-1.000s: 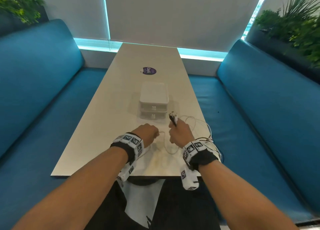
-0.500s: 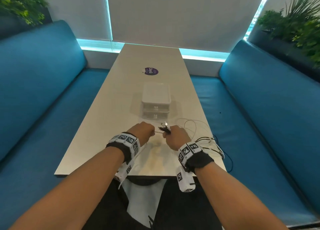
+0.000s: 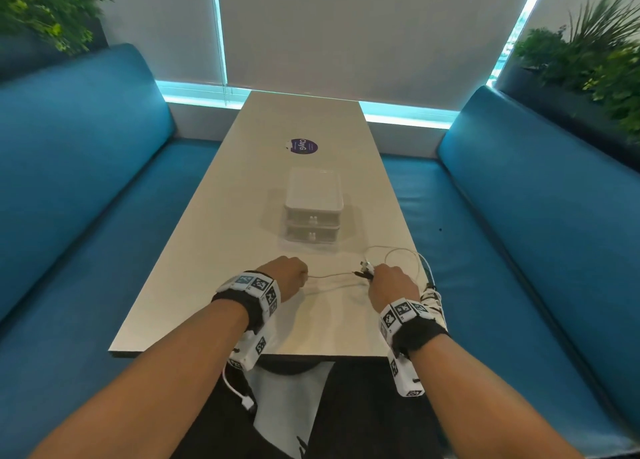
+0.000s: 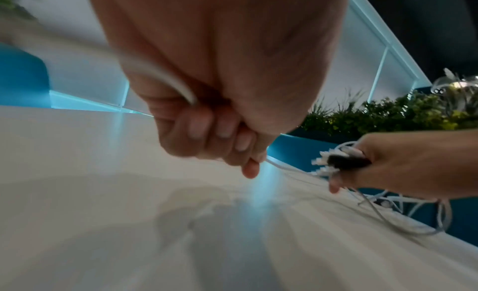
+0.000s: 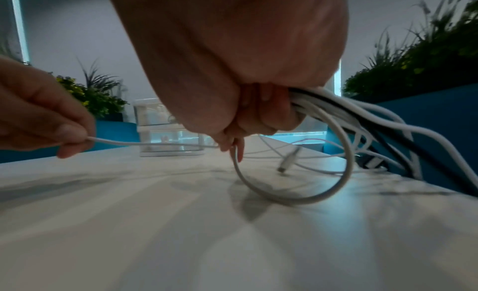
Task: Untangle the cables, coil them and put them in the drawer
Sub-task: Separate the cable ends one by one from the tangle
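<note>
A thin white cable (image 3: 332, 275) stretches between my two hands over the table. My left hand (image 3: 287, 274) is a fist gripping one end of the white cable (image 4: 278, 164). My right hand (image 3: 389, 285) grips a bundle of white and black cables (image 5: 333, 103) with plug ends sticking out (image 4: 336, 162). Loose loops of the cable tangle (image 3: 398, 254) lie by the table's right edge and hang over it. A small white two-drawer box (image 3: 313, 212) stands beyond the hands, both drawers closed.
The long pale table (image 3: 214, 250) runs away from me between two blue benches (image 3: 69, 216) (image 3: 536, 216). A purple round sticker (image 3: 303, 146) lies beyond the drawer box. Plants (image 3: 595, 53) stand behind each bench back.
My hands have drawn apart, the right one moving right and the left staying, so the white cable now runs taut between them. The plug ends in my right hand point left instead of up.
</note>
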